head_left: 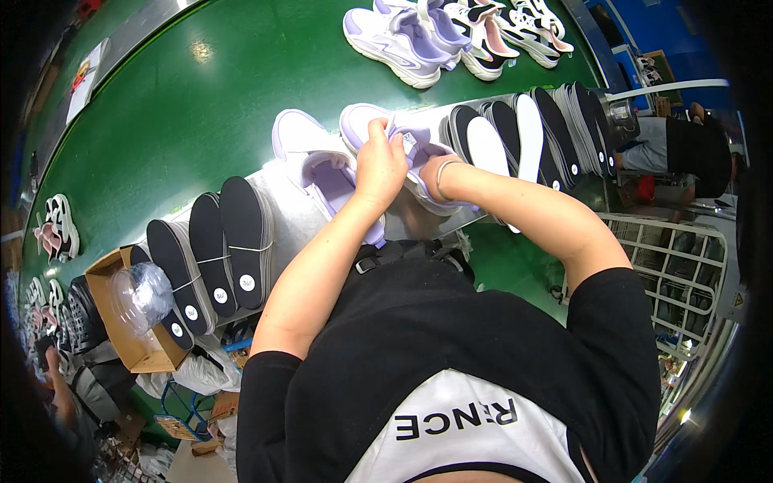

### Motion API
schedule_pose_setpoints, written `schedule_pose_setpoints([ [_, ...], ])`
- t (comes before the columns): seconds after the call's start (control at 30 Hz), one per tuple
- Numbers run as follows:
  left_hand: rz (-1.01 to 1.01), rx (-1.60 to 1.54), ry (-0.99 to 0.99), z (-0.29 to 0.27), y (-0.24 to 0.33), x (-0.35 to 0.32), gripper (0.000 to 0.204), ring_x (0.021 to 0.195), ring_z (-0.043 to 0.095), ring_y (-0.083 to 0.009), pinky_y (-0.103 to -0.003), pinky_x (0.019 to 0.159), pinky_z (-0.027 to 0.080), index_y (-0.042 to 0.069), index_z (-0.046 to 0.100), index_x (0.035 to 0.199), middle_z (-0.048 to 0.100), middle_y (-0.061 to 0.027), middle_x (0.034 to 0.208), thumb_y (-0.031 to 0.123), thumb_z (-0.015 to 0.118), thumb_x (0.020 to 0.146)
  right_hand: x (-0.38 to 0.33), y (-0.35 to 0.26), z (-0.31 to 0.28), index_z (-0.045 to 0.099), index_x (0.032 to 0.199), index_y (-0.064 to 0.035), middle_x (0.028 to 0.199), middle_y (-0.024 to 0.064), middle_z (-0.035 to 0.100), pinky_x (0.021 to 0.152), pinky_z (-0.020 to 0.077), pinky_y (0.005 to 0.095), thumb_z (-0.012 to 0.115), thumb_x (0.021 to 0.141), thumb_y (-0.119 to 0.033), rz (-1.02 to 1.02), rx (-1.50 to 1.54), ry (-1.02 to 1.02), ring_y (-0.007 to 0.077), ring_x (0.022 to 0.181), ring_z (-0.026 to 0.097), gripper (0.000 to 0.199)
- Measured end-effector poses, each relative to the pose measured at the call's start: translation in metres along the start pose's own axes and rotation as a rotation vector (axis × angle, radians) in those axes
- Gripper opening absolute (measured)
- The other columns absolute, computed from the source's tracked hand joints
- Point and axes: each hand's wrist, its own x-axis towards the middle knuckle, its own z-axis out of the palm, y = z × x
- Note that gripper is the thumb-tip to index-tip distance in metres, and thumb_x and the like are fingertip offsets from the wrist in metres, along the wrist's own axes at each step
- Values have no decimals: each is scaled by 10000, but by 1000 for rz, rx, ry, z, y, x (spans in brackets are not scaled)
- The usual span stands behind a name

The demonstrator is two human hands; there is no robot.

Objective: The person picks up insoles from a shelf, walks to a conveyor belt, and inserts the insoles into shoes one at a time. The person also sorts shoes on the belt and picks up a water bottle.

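A white and lilac sneaker (359, 122) rests on the metal ledge (278, 197) in front of me. My left hand (382, 167) is closed on its raised tongue, where a small white label shows. Into the shoe's opening reaches my right hand (441, 174); its fingers are hidden inside, so I cannot see what they hold. A bangle circles the right wrist. Just left of this shoe stands a matching sneaker (296, 134), untouched, its lilac lining visible. White insoles (486, 145) lie on a dark stack right of my right hand.
Banded stacks of black insoles (245, 233) line the ledge at left, with more black insoles (555, 133) at right. A cardboard box (113, 310) holds clear plastic. Finished-looking sneakers (394, 48) stand on the green table (201, 105). A wire rack (676, 274) and other people flank me.
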Motion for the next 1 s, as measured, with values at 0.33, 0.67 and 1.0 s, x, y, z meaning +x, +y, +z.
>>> schedule_pose_setpoints([
  [0.33,10,16,-7,5,-3,3,297,704,534,-418,-459,634,407,-36,356,1025,549,-258,714,115,468,795,-17,8,10,621,830,-48,846,153,613,779,415,333,526,687,-148,-34,-32,79,241,807,595,199],
  [0.67,29,34,-10,4,0,2,298,703,535,-415,-456,634,410,-39,350,1030,547,-262,720,112,462,797,-48,10,19,563,934,-23,910,155,599,904,269,430,483,676,-131,-82,57,24,248,913,565,291],
  [1.0,111,4,0,-22,3,-34,268,716,540,-404,-428,626,415,-25,337,1035,535,-266,814,31,444,796,-95,56,21,545,970,-14,802,97,604,630,447,235,539,778,-174,-154,1129,935,136,692,573,250],
])
